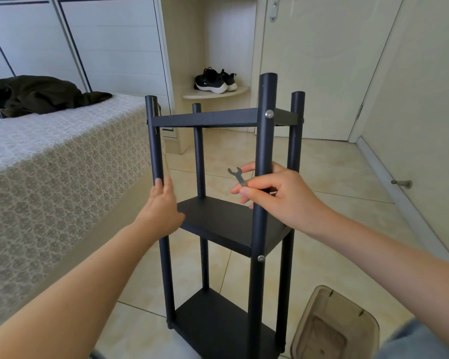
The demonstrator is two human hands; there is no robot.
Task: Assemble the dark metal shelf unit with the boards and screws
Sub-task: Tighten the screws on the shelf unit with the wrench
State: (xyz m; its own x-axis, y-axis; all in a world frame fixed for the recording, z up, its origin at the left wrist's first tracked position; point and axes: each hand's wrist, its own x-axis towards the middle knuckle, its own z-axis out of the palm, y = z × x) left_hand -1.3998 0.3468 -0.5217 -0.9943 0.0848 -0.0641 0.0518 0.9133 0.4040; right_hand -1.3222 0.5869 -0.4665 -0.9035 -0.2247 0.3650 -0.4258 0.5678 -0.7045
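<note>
Standing upright on the tiled floor [335, 177], the dark metal shelf unit [226, 221] sits between the two hands, directly ahead of the person.

Left hand [163, 203] – wrapped round the front-left post [154, 136], gripping it. Fingertips show on the post's outer side. The middle board [218, 218] starts just right of this hand, at about knuckle level.

Right hand [283, 195] – at the front-right post [263, 141]. The thumb crosses the post's near face and the fingers show past it on the left. Thumb and a finger pinch a small flat spanner [237, 177] by its handle, with the open jaw end pointing up and left, away from the palm. The spanner touches no screw.

Screws on the front-right post:
- upper screw [269, 114], well above the right hand, at the top board [205, 120]
- lower screw [261, 258], below the right hand, at the front edge of the middle board

Bottom board [218, 325] lies far below both hands, near the floor.

Surroundings:
- Bed [49, 164] with patterned cover, just left of the left hand; dark garment [42, 95] lies on top.
- Black sneakers [214, 80] on a corner ledge, beyond and above the hands.
- Closed door [322, 60] behind the unit.
- Beige plastic tub [332, 330] under the right forearm, beside the unit's base.
</note>
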